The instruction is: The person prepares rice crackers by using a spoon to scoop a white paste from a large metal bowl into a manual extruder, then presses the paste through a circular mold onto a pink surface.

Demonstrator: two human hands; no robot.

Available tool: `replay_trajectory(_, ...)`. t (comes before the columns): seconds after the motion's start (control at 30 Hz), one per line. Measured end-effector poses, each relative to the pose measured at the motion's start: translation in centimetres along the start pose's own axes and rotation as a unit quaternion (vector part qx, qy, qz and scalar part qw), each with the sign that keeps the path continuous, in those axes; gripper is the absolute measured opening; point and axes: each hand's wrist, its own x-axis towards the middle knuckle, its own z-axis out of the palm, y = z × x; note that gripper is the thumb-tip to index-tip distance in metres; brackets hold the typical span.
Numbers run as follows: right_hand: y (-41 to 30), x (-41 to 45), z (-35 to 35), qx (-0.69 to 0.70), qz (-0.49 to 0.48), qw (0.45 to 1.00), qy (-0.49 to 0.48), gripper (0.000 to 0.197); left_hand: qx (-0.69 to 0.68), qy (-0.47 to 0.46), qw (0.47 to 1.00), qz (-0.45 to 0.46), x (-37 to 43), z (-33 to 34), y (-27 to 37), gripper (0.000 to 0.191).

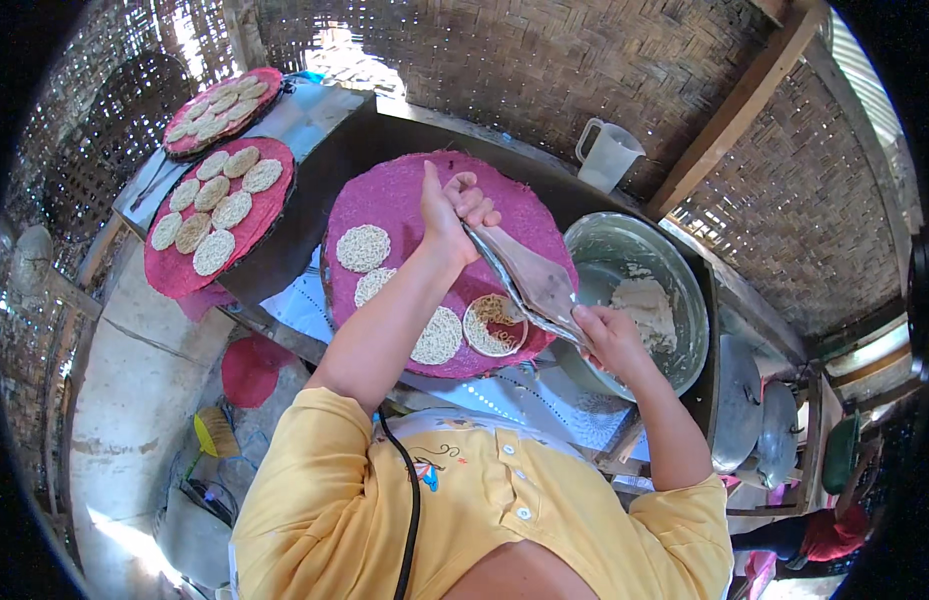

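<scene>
A limp, see-through plastic piping bag (532,266) hangs slantwise between my hands over the round pink cloth-covered tray (449,180). My left hand (460,206) has its upper end between the curled fingers and palm. Lower and to the right, my right hand (610,337) grips the other end near the basin's rim. Below the bag lies a ring mold (496,325), partly filled with thin dough strands, pink cloth visible through the gap. Round lattice dough discs (363,248) lie left of it; my left forearm partly covers one.
A large metal basin (701,322) with pale dough (648,311) stands at right. A plastic measuring jug (610,154) stands behind it. Two more pink trays (277,172) with discs are at left. Lidded pots (738,405) stand far right. A broom (216,433) is on the floor.
</scene>
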Motion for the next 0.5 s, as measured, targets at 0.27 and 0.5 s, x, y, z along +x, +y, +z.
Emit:
replay_trajectory(0.27, 1.1, -2.0, -0.5, 0.068, 0.028, 0.997, 0.009, 0.042, 0.084, -0.066, 0.991, -0.077, -1.2, 1.8, -0.8, 0.057)
replay_trajectory(0.5, 0.9, -2.4, -0.1, 0.156, -0.021, 0.988, -0.001, 0.038, 0.566, -0.053, 0.804, -0.173, -3.9, -3.2, -4.2, 0.065)
